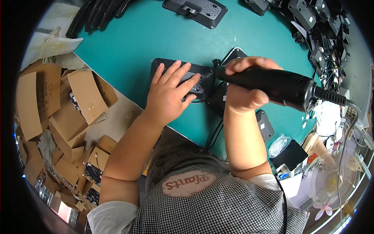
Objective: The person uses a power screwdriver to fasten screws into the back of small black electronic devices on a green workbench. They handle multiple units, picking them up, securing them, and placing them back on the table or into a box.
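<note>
My left hand (170, 91) lies flat with spread fingers on a black rectangular device (202, 84), whose grey plate has small holes. My right hand (249, 84) is wrapped round a black corded electric screwdriver (276, 84). Its narrow end points left toward the device's right edge; a bit cannot be made out. Partly under the right hand are another black panel (233, 53) and a dark flat piece (216, 102) with cables. A smaller dark grey unit (265, 126) with a white label rests right of my right forearm.
Another black device (200, 11) lies at the far edge of the green table (128, 50). Units and tangled cables (323, 54) crowd the right. Open cardboard boxes (74, 113) stand at left. A fan (336, 177), a tub of small parts (279, 146) and the tool's cord (352, 117) are at right.
</note>
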Demonstrator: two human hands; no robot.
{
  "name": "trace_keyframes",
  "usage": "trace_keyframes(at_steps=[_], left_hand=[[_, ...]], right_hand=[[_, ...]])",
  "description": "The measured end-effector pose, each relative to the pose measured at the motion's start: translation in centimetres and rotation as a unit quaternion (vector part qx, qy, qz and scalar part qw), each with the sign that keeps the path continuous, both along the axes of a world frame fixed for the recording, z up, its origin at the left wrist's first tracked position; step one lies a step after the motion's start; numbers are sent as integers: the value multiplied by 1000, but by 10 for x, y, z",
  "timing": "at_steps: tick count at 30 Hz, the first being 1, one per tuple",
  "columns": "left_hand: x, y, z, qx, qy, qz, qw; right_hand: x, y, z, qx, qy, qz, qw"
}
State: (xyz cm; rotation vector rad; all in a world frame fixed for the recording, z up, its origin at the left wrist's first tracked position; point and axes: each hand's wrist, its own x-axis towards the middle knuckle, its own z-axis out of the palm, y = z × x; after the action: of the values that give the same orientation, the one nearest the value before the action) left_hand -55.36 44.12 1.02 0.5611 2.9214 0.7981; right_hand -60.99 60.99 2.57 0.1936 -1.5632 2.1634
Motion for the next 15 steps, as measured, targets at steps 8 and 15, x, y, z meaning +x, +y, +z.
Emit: trace_keyframes(at_steps=[8, 15], left_hand=[[1, -2, 1, 11, 11, 5, 1000], [-2, 3, 5, -13, 29, -21, 999]], right_hand=[[-10, 1, -20, 184, 125, 134, 966], [9, 3, -22, 63, 9, 86, 994]])
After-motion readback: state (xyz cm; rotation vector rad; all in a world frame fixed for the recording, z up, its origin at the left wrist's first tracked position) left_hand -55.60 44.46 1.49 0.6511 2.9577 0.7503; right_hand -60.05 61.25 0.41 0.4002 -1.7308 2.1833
